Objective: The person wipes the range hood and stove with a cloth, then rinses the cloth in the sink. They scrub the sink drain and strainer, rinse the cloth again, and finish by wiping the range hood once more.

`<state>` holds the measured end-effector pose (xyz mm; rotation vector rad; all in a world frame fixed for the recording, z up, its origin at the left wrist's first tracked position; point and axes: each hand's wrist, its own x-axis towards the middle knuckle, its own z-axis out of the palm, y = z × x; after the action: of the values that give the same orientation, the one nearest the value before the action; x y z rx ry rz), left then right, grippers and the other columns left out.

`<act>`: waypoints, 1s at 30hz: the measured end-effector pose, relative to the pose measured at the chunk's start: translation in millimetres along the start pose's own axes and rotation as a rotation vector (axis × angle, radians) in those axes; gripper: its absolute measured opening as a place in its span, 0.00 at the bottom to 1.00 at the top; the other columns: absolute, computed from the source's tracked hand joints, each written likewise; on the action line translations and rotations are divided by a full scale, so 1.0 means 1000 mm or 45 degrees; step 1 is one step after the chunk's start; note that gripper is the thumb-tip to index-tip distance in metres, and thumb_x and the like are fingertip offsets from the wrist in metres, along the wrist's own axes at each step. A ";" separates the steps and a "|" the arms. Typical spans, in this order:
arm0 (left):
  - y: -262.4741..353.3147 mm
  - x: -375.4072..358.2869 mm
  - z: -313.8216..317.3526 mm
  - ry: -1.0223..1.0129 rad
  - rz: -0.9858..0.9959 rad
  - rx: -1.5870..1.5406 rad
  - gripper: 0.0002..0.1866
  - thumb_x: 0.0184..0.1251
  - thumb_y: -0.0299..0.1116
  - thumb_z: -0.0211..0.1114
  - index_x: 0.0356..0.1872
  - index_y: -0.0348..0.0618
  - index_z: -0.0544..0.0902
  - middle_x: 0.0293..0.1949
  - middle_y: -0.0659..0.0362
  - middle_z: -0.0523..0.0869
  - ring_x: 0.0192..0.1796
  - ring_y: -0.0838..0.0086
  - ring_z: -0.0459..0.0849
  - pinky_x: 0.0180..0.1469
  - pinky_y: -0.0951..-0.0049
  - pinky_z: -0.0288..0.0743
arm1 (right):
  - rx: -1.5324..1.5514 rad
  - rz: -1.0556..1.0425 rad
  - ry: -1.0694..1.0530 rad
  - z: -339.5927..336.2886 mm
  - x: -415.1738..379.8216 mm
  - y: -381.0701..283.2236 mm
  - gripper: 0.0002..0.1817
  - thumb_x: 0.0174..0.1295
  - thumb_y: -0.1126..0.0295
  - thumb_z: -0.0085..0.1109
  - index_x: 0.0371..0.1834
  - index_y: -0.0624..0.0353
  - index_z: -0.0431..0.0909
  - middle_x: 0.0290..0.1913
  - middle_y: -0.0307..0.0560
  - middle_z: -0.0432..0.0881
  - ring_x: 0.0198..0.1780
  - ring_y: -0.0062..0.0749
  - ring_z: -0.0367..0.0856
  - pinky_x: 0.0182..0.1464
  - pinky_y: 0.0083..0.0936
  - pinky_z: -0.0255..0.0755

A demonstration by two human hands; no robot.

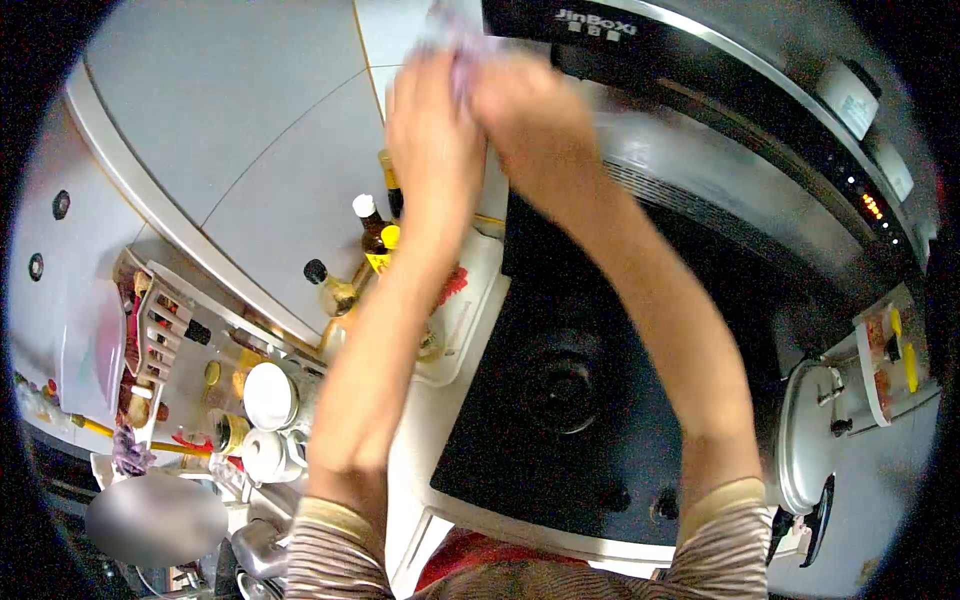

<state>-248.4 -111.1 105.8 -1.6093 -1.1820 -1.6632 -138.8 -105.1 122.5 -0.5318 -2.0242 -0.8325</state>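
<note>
High in front of me, both hands are raised close together beside the range hood [700, 75]. Between them is a pale purple cloth [464, 50], blurred by motion. My left hand [432, 115] has its fingers curled at the cloth's left side. On its other side, my right hand [532, 105] is closed against the cloth, smeared at the edges. Part of the cloth sticks up above the knuckles; the rest is hidden by the fingers. Grey tiled wall [270, 70] lies to the left of the hands.
Below is a black glass cooktop [500, 450] with a round burner [562, 395]. Several bottles, including a dark white-capped bottle [374, 235], stand by a white tray [490, 300]. A lidded metal pot [803, 440] sits right; a white bowl [270, 395] and slatted rack [160, 335] are left.
</note>
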 end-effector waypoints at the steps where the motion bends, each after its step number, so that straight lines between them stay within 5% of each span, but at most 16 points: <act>1: 0.002 -0.036 -0.017 -0.132 -0.235 0.033 0.12 0.60 0.27 0.51 0.43 0.36 0.76 0.42 0.44 0.78 0.46 0.51 0.74 0.50 0.57 0.68 | 0.150 0.100 0.029 0.015 -0.022 -0.015 0.07 0.52 0.68 0.52 0.29 0.58 0.76 0.35 0.51 0.78 0.38 0.46 0.77 0.41 0.38 0.72; 2: -0.010 -0.081 -0.012 -0.141 -0.263 0.065 0.12 0.61 0.28 0.51 0.44 0.37 0.75 0.41 0.45 0.77 0.46 0.51 0.74 0.50 0.57 0.68 | 0.305 0.196 0.056 0.037 -0.049 -0.028 0.07 0.53 0.68 0.52 0.29 0.58 0.77 0.34 0.51 0.78 0.37 0.46 0.77 0.41 0.39 0.73; 4: -0.008 -0.156 -0.016 -0.264 -0.525 -0.317 0.15 0.60 0.23 0.50 0.49 0.33 0.72 0.47 0.42 0.75 0.52 0.49 0.73 0.55 0.57 0.65 | 0.621 0.600 -0.345 0.073 -0.100 -0.044 0.08 0.56 0.68 0.49 0.32 0.60 0.77 0.32 0.54 0.78 0.36 0.49 0.77 0.39 0.41 0.73; 6: -0.008 -0.220 -0.008 -0.491 -0.681 -0.013 0.20 0.58 0.21 0.49 0.54 0.30 0.67 0.54 0.37 0.69 0.60 0.46 0.64 0.62 0.56 0.58 | 0.792 1.086 -0.862 0.097 -0.132 -0.057 0.09 0.56 0.75 0.49 0.39 0.61 0.73 0.38 0.55 0.76 0.44 0.51 0.75 0.44 0.40 0.70; 10: -0.025 -0.297 -0.003 -0.803 -0.918 0.225 0.25 0.57 0.21 0.50 0.59 0.26 0.62 0.59 0.34 0.63 0.66 0.42 0.55 0.69 0.56 0.47 | 1.170 1.089 -0.967 0.169 -0.213 -0.090 0.12 0.57 0.71 0.47 0.43 0.60 0.74 0.39 0.55 0.77 0.44 0.51 0.75 0.46 0.41 0.69; 11: -0.028 -0.313 -0.007 -0.905 -0.957 0.298 0.26 0.57 0.22 0.50 0.59 0.26 0.61 0.59 0.33 0.64 0.66 0.42 0.55 0.69 0.56 0.46 | 0.911 0.916 -1.203 0.211 -0.254 -0.110 0.13 0.57 0.69 0.46 0.44 0.60 0.74 0.43 0.54 0.77 0.46 0.51 0.75 0.48 0.44 0.68; 14: -0.057 -0.363 -0.002 -1.059 -0.745 0.434 0.27 0.58 0.27 0.49 0.60 0.25 0.60 0.61 0.32 0.61 0.67 0.41 0.52 0.69 0.57 0.44 | 0.496 0.447 -1.091 0.206 -0.275 -0.130 0.18 0.58 0.65 0.45 0.48 0.60 0.74 0.54 0.53 0.72 0.54 0.55 0.70 0.54 0.52 0.62; 16: -0.072 -0.378 0.011 -1.176 -0.667 0.560 0.27 0.61 0.33 0.48 0.60 0.29 0.62 0.62 0.40 0.62 0.67 0.44 0.53 0.68 0.54 0.46 | 0.355 0.443 -1.061 0.219 -0.278 -0.131 0.19 0.57 0.65 0.46 0.49 0.60 0.74 0.57 0.53 0.70 0.56 0.57 0.67 0.57 0.51 0.60; 17: -0.074 -0.362 0.014 -1.223 -0.715 0.520 0.27 0.61 0.34 0.48 0.61 0.31 0.62 0.62 0.43 0.63 0.68 0.45 0.53 0.68 0.53 0.46 | 0.464 0.665 -1.212 0.232 -0.272 -0.129 0.20 0.57 0.65 0.46 0.51 0.61 0.74 0.56 0.53 0.70 0.58 0.58 0.65 0.61 0.50 0.55; 20: -0.089 -0.365 0.036 -1.213 -0.726 0.539 0.28 0.63 0.39 0.47 0.62 0.35 0.62 0.61 0.50 0.66 0.68 0.49 0.53 0.67 0.50 0.45 | 0.172 0.230 -1.155 0.270 -0.301 -0.113 0.21 0.56 0.65 0.47 0.52 0.62 0.73 0.58 0.52 0.70 0.62 0.56 0.61 0.64 0.48 0.53; 23: -0.095 -0.363 0.050 -1.171 -0.714 0.581 0.30 0.63 0.45 0.48 0.62 0.38 0.62 0.61 0.52 0.67 0.69 0.52 0.52 0.67 0.50 0.44 | 0.199 0.310 -0.908 0.311 -0.315 -0.105 0.21 0.56 0.64 0.48 0.51 0.63 0.74 0.59 0.52 0.69 0.65 0.54 0.57 0.64 0.47 0.52; 30: -0.100 -0.361 0.056 -1.111 -0.756 0.524 0.35 0.59 0.51 0.52 0.62 0.35 0.62 0.61 0.50 0.68 0.69 0.56 0.52 0.67 0.51 0.44 | -0.151 0.117 -1.462 0.315 -0.285 -0.089 0.22 0.60 0.63 0.43 0.52 0.64 0.74 0.61 0.52 0.67 0.65 0.50 0.59 0.64 0.47 0.51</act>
<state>-253.6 -84.6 -271.7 -1.8449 -2.4332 -0.8354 -216.1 45.2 -277.0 -1.3852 -2.9252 -0.6303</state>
